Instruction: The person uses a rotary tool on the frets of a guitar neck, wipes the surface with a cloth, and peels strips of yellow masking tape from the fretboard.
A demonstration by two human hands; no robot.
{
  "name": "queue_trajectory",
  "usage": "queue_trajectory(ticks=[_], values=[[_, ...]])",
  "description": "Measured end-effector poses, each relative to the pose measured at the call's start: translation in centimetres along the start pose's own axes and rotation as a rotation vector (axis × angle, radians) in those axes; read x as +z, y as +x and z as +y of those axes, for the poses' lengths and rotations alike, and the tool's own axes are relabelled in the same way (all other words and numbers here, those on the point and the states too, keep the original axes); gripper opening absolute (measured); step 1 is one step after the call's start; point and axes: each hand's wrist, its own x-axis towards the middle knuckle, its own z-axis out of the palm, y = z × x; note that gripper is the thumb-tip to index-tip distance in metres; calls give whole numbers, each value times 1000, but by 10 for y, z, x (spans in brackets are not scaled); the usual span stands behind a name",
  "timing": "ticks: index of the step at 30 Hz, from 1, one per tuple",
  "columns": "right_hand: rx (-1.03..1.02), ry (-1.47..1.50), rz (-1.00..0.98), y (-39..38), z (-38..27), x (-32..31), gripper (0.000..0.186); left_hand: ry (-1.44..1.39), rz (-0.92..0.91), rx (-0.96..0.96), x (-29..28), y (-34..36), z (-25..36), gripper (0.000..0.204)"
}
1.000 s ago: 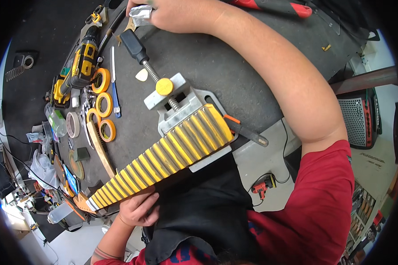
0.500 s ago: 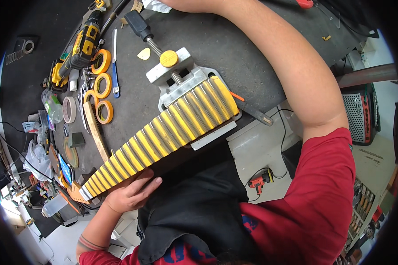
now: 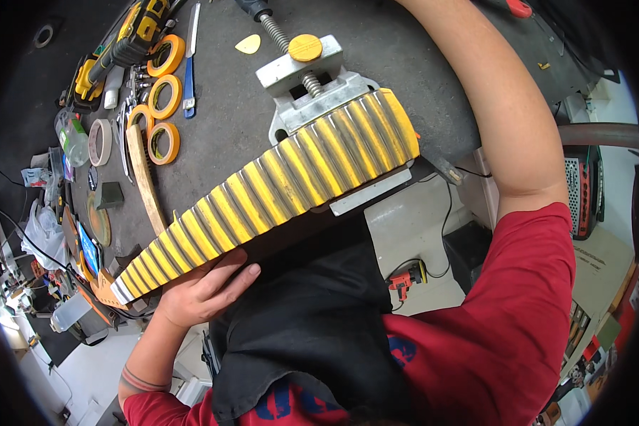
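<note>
L hand (image 3: pixel 200 292) under neck (image 3: pixel 264 192) nr narrow end, grip part-hidden, can't tell; R hand off-frame, ditto; vise (image 3: pixel 314 106) by wide end.

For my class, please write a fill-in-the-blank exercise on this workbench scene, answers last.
The left hand is nearer the striped neck's ____ end than its wide one.
The striped neck is banded grey and ____.
The right forearm exits across the picture's ____ edge.
The apron is ____.
Missing words: narrow; yellow; top; black.

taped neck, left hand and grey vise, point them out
Taped neck (image 3: pixel 270 188): head view, middle of its yellow-striped face.
Left hand (image 3: pixel 203 290): head view, middle of the hand.
Grey vise (image 3: pixel 317 106): head view, metal body beside the neck.
</note>
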Motion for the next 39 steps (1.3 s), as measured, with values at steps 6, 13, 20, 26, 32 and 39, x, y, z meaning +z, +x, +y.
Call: queue_trajectory(ticks=[6,13,20,26,32,39], values=[[38,-59,-12,6,9,6,22,27,48,-61,3,-2,4,45],[-5,-148,-8,6,8,6,24,45,18,-66,1,-2,5,46],[70,-80,-60,6,4,6,23,38,-6,-77,1,-6,5,46],[67,-83,-52,6,8,7,22,49,3,-80,3,-7,5,46],[70,-129,-54,4,6,7,23,60,11,-82,5,-8,6,48],[123,-75,-39,2,-16,4,23,74,9,-90,5,-10,7,49]])
